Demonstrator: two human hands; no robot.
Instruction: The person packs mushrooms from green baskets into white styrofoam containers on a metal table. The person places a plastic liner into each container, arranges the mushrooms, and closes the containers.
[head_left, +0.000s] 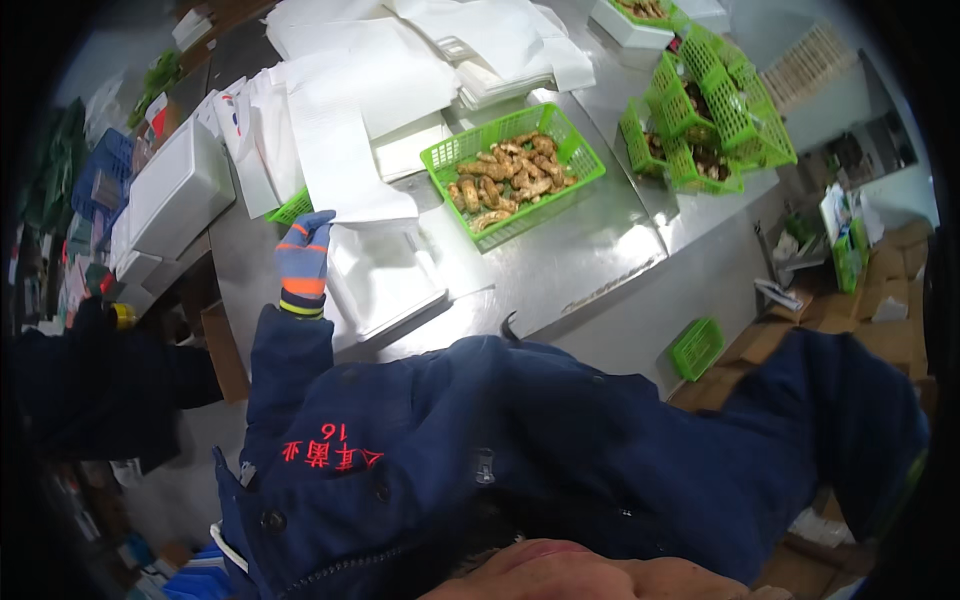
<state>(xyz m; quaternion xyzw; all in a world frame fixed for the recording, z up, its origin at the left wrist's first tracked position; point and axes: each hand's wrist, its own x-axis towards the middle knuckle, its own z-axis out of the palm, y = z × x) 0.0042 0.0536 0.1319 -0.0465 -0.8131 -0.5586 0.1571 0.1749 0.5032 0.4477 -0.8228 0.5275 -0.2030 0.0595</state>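
Observation:
My left hand (303, 255), in a grey-blue glove with orange bands, pinches the near left corner of a white paper sheet (337, 161). This sheet runs back onto a heap of similar sheets. Just beneath its near end lies a shallow white foam tray (386, 281), whose far side the paper covers. To the right of the tray stands a green plastic basket (517, 217) with several elongated brown-and-cream mushrooms (514, 172) in it. My right hand is out of view; its sleeve (862, 420) extends to the right rim.
A steel table (570, 247) carries the work. Stacked paper (517, 56) covers its back, and white foam boxes (176, 184) stand left. Green baskets (712, 112) are piled at the far right. Another green basket (697, 349) sits low at right. A person in dark clothing (97, 390) is at left.

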